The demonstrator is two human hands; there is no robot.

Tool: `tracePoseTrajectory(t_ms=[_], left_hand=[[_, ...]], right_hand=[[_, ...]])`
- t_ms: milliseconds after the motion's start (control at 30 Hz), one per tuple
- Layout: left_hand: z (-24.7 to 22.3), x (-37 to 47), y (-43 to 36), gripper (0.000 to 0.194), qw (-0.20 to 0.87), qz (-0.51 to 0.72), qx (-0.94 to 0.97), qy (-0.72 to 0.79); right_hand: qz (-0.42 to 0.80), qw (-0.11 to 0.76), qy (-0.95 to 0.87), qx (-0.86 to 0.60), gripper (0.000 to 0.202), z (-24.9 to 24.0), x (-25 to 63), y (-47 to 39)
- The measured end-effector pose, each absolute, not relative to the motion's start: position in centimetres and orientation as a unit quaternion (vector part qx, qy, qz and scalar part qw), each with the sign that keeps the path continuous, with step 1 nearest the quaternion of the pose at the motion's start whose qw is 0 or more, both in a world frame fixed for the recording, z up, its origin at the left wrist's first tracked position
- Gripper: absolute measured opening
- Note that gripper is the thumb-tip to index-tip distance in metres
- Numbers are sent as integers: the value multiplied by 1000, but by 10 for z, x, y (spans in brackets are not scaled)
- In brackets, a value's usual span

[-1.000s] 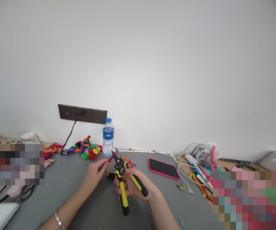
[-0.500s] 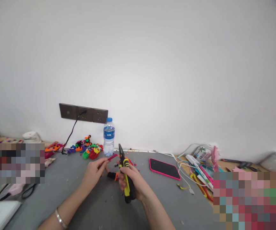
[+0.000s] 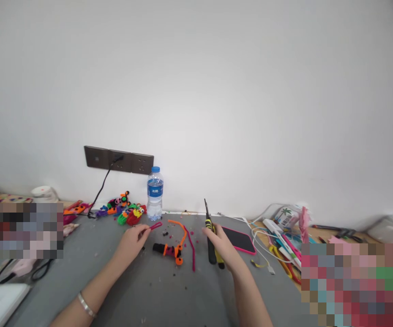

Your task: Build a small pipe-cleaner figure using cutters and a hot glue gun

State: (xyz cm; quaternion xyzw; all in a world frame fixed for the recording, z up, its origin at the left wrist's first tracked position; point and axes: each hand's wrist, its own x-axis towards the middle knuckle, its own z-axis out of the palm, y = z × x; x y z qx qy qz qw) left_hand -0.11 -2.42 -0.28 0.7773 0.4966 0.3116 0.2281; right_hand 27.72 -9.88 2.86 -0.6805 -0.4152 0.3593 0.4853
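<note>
My left hand (image 3: 135, 238) pinches a short magenta pipe cleaner (image 3: 156, 225), folded into a narrow loop that sticks out past the fingertips. Wrapped in my right hand (image 3: 221, 240) are yellow-and-black needle-nose pliers (image 3: 210, 227), jaws pointing up and away from me. Between the hands lies a small pipe-cleaner figure (image 3: 171, 250) in black, orange and magenta. Behind it curves an orange pipe cleaner (image 3: 183, 231), and a long magenta pipe cleaner (image 3: 192, 250) lies alongside on the grey tabletop (image 3: 155, 295).
A water bottle (image 3: 155, 195) stands by the wall, with colourful pipe-cleaner figures (image 3: 128, 213) left of it. A pink-cased phone (image 3: 240, 240) lies beyond my right hand, close to white cables (image 3: 259, 238) and yellow-handled scissors (image 3: 281, 263). At front left sits a white box (image 3: 2, 302).
My right hand has moved right with the pliers, away from my left hand, uncovering the figure and the loose pipe cleaners. My left hand has shifted slightly left, still holding its magenta piece.
</note>
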Motion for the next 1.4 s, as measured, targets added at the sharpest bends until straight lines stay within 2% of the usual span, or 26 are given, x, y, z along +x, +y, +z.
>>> tracePoseTrajectory(t_ms=[167,300,533,667,767,900,1067,1267,1400], left_hand=[[-8,-3,-23,38,229,315,772,503],[-11,-3,-21,43,238,321,765,505],[-11,0,-23,48,266,314,761,502],[-5,3,-27,49,283,326,756,492],[0,5,-32,44,302,338,753,477],[9,8,-41,36,305,332,786,423],[17,14,-55,32,305,278,844,343],[21,19,-70,30,306,213,890,264],[23,20,-74,23,270,195,912,240]], right_hand=[[295,256,-491,-779,44,29,269,-105],[242,112,-482,-835,55,33,252,-107],[157,18,-472,-867,62,37,238,-108],[90,73,-509,-853,52,37,239,-106],[79,145,-547,-821,27,32,239,-101],[98,183,-556,-805,2,17,234,-94],[139,285,-542,-778,13,8,237,-89],[223,421,-543,-691,9,13,255,-83],[331,500,-517,-610,29,15,252,-82]])
